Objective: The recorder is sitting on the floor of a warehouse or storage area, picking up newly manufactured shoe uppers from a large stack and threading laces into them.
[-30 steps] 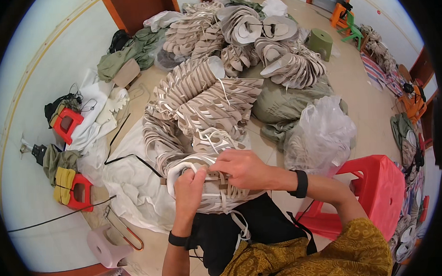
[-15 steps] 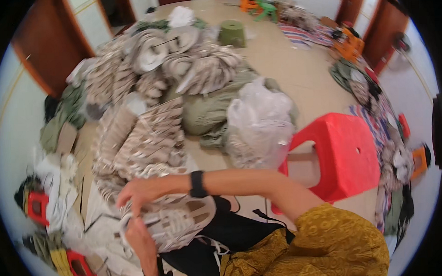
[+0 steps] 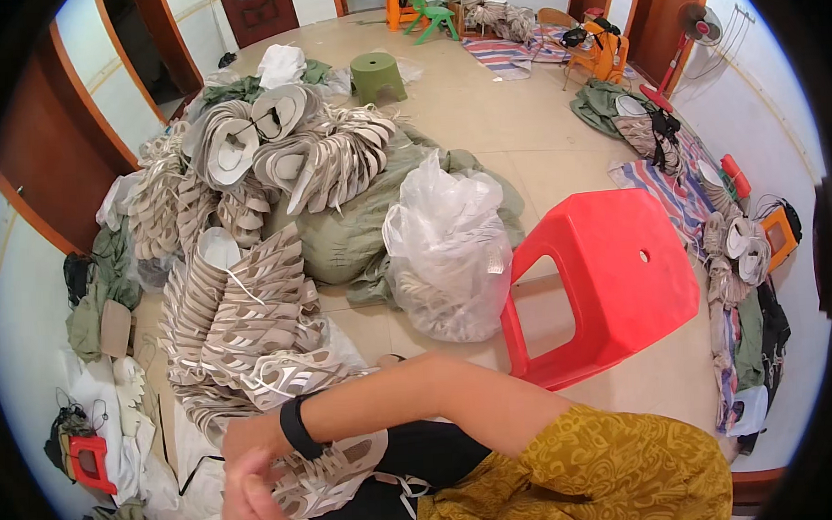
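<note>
A beige and white shoe upper (image 3: 343,472) with white laces lies over my lap, on black cloth. My right hand (image 3: 255,437) reaches across from the right, just past its dark wristband, at the left end of the upper; its fingers are mostly hidden. Close against it, my left hand (image 3: 252,497) has its fingers curled together, and what they hold, if anything, is hidden. Right beyond both hands rises a stack of similar shoe uppers (image 3: 244,312), nested in rows and tied with white lace.
A red plastic stool (image 3: 618,271) stands tilted at my right. Beside it sits a clear plastic bag (image 3: 451,259) against a green cloth sack (image 3: 342,240). More bundled uppers (image 3: 330,158) are heaped farther off, before a green stool (image 3: 377,76). A fan (image 3: 701,25) stands by the right wall.
The view has shifted, so the pile and stools sit differently in the picture. My hands have come closer together; the left one no longer shows stretched along the upper's side.
</note>
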A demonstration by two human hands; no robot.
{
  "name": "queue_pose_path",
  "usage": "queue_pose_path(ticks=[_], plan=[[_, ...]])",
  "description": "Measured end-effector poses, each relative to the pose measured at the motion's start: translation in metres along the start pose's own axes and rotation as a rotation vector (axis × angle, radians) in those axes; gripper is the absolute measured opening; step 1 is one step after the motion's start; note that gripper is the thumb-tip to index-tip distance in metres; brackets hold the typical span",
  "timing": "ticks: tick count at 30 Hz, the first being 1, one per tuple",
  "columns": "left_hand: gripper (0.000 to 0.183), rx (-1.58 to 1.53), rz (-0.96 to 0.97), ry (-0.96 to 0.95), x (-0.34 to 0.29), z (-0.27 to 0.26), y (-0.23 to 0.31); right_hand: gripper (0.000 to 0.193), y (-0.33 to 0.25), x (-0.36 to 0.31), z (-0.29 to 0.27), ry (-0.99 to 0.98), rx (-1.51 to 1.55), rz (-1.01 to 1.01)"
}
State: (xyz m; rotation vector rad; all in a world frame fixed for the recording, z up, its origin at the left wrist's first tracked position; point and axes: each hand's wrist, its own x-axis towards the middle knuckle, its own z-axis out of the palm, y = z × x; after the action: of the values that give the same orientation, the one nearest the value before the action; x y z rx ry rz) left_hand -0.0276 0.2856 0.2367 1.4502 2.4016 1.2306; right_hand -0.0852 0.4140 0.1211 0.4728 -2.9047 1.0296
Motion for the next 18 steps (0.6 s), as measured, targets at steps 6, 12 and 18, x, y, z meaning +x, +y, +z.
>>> queue_pose_path(ticks=[6, 12, 18], plan=[[0.037, -0.068, 0.572, -0.165, 0.024, 0.043, 0.05, 0.013, -0.007, 0.001, 0.021, 0.078, -0.19, 0.151], [0.024, -0.273, 0.808, -0.612, -0.014, 0.139, 0.07, 0.012, -0.036, 0.032, 0.053, 0.14, -0.334, 0.183], [0.026, -0.143, 0.775, -0.495, -0.016, 0.132, 0.049, 0.018, -0.038, 0.036, 0.067, 0.109, -0.287, 0.102]])
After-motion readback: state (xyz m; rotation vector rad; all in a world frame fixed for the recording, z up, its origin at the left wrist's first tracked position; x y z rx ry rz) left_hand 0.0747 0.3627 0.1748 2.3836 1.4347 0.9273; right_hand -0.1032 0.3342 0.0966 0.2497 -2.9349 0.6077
